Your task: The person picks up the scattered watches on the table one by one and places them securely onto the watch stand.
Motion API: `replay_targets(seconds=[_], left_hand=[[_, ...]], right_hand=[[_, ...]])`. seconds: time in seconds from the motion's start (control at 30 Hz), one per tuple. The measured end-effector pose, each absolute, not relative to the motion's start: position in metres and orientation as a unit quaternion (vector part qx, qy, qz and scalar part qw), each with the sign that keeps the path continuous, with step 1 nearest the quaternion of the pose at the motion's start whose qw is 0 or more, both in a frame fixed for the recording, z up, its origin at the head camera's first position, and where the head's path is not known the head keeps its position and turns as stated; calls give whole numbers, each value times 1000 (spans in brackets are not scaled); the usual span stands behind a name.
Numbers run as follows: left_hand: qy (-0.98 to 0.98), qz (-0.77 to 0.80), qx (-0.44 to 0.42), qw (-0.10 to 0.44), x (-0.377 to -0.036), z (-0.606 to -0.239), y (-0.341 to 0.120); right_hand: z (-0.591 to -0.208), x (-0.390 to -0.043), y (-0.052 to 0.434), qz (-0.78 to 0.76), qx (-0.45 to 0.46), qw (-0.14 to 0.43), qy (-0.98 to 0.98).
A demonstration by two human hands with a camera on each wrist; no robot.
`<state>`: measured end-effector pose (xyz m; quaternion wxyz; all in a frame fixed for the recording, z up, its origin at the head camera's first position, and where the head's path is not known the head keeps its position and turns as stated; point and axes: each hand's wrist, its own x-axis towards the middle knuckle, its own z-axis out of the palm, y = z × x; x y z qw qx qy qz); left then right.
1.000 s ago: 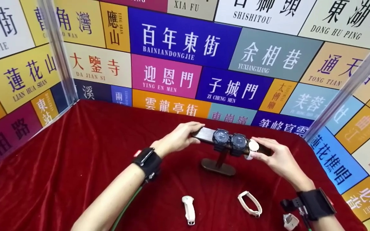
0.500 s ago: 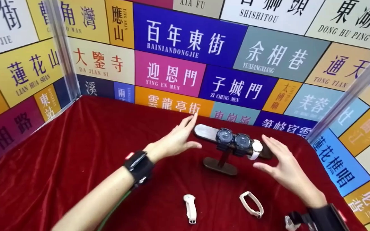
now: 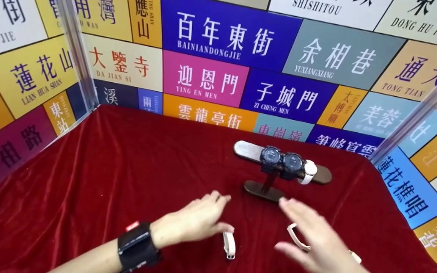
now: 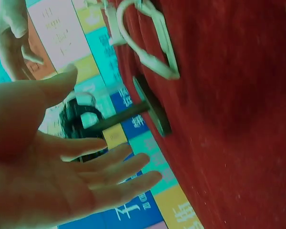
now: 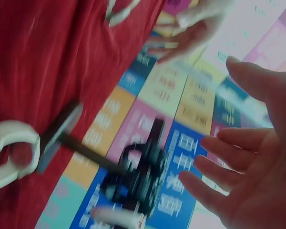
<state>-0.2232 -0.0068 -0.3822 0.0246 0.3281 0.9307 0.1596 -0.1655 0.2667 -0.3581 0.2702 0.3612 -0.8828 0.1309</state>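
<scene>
A T-shaped watch stand [image 3: 247, 150] is upright on the red cloth. Its bar carries a black watch [image 3: 271, 154], a second black watch [image 3: 293, 162] and a white-strapped watch [image 3: 310, 167]. My left hand [image 3: 190, 222] is empty, fingers extended, its thumb overlapping the top of a white watch [image 3: 229, 246] lying on the cloth. Also empty, my right hand [image 3: 317, 239] partly covers a looped white strap [image 3: 296, 236]. In the left wrist view the left palm [image 4: 62, 186] shows spread fingers; the right wrist view shows the right hand [image 5: 252, 162] likewise.
Red cloth [image 3: 135, 170] covers the table. A small white item [image 3: 355, 257] peeks out beside the right hand. Panels with coloured street-name signs [image 3: 207, 79] stand behind and at both sides, with clear corner posts [image 3: 78, 57].
Both hands have let go of the ends of the stand's bar and drawn back toward me, down over the loose white watches. The stand keeps its place with its three watches.
</scene>
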Motion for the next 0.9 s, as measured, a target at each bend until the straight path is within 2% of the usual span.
replay_targets(seconds=[0.17,0.27,0.4,0.47,0.73,0.83,0.9], left_hand=[[912,85,400,36,-212,-394,1],[909,39,415,-12,-206,-406,10],[907,11,409,-105,-201,-422,19],[903,13,409,-134,-200,-426,22],[894,67,412,-164,-202,-418,21],[872,83,425,-226,-202,-407,20],[842,82,435,-308,-202,-397,20]], right_hand=[[-369,-156,250,76,376,244,-891],[-377,-155,245,67,395,226,-888],[-386,-158,242,57,431,229,-871],[-388,-158,242,55,440,235,-865],[-386,-162,245,134,447,239,-852],[-380,-165,245,198,435,258,-840],[-374,-167,245,250,421,262,-832]])
